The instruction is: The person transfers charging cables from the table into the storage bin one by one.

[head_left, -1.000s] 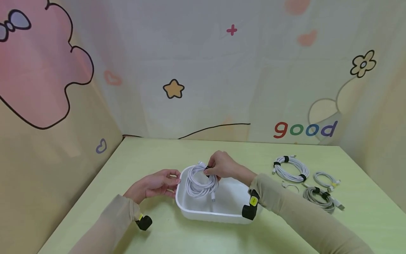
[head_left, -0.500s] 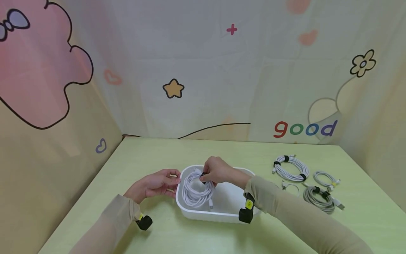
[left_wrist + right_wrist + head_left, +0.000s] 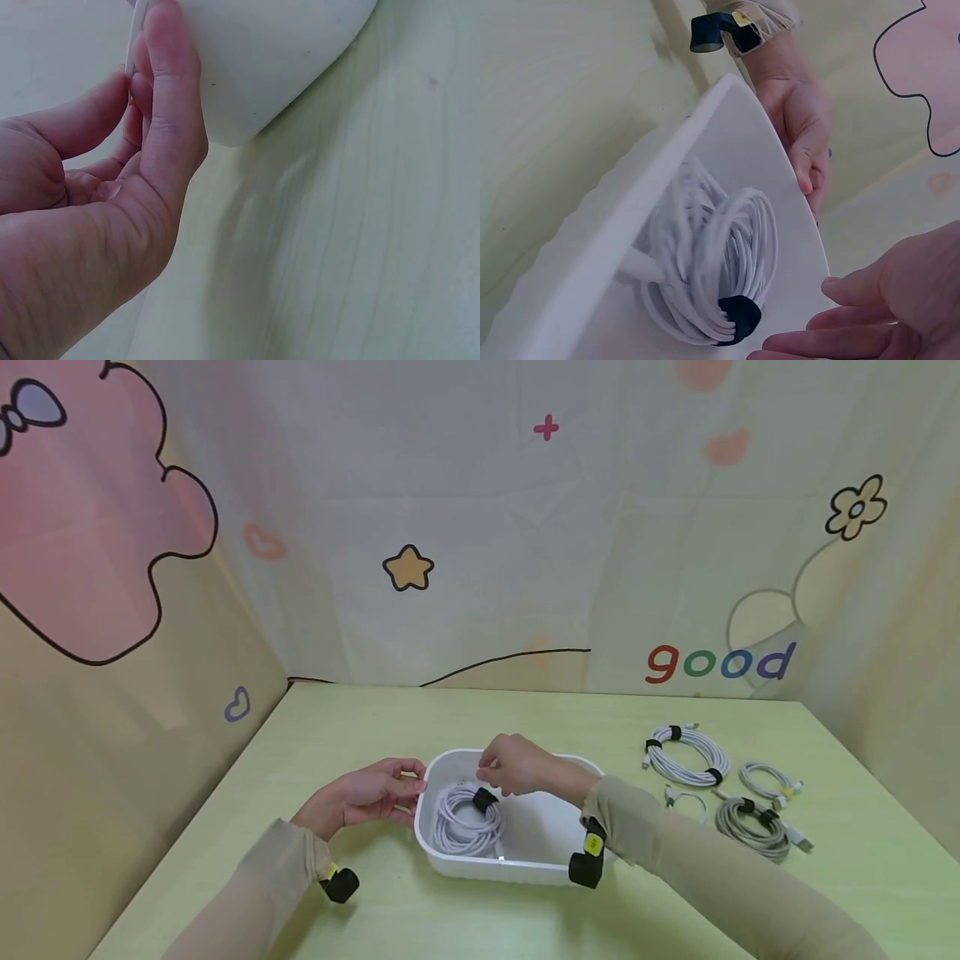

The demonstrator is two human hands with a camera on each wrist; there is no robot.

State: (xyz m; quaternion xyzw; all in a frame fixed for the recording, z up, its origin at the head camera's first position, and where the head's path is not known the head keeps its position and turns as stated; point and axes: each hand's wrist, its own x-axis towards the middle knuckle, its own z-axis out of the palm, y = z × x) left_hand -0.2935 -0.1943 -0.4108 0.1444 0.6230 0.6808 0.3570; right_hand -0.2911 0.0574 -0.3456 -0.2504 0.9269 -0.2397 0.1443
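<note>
A white plastic bin (image 3: 517, 870) stands on the table, and my left hand (image 3: 371, 797) pinches its left rim between thumb and fingers. In the left wrist view the thumb meets the thin rim (image 3: 136, 37) from one side and the fingers from the other. Inside the bin's left end lies a coiled white cable (image 3: 459, 835) bound with a black strap (image 3: 484, 799). My right hand (image 3: 517, 766) hovers over the bin just above the coil, holding nothing. In the right wrist view its fingers (image 3: 847, 341) are apart from the cable and loosely extended.
To the right on the table lie a large white cable coil (image 3: 693, 767) with black straps, a small white coil (image 3: 765, 781), a grey coil (image 3: 750, 835) and a short thin cable (image 3: 686, 795). A printed curtain (image 3: 480, 527) rises behind the table.
My right hand lowered the coiled white cable into the bin's left end and let go of it. The left hand has stayed on the rim.
</note>
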